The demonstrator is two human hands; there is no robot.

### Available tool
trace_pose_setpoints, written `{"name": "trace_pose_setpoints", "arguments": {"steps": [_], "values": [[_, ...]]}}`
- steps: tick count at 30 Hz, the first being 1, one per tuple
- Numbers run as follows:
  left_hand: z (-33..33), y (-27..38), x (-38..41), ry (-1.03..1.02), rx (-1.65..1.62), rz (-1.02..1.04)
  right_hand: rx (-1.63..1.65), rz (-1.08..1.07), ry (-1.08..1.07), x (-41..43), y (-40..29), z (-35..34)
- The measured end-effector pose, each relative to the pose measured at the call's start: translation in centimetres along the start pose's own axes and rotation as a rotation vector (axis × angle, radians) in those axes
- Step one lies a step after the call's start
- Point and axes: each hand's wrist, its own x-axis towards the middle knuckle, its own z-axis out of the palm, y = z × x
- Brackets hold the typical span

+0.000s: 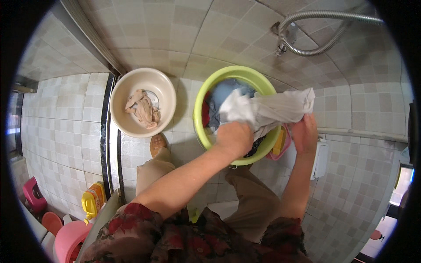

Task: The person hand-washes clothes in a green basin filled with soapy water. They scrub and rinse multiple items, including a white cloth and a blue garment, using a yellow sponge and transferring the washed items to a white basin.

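Observation:
A lime-green plastic bucket (pixel 204 137) stands before me with wet clothes and cloudy water in it. Over its right side stretches a light grey-white garment (pixel 279 107). My left hand (pixel 235 138) is closed on the bunched part of this garment, above the bucket's near side. Beyond the right rim, my right hand (pixel 305 134) touches the garment's far end; most of its fingers are hidden behind the cloth, so its grip is unclear. Dark blue-grey cloth (pixel 215 113) and a red cloth (pixel 205 110) lie inside the bucket.
A beige basin (pixel 116 115) holding a crumpled tan cloth (pixel 144 110) stands to the left, beside a door track. A metal shower hose (pixel 312 51) hangs at the upper right. Right of the bucket are a pink basin (pixel 288 141) and a yellow object (pixel 279 142). A yellow bottle (pixel 93 200) stands lower left.

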Motion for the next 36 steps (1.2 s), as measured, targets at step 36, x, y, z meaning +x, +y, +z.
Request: {"name": "trace_pose_setpoints", "arguments": {"steps": [36], "values": [[2.3,-4.4,5.1,0.127,0.033,0.035,-0.976,0.292,-0.119,-6.3,6.1,-3.1]]}}
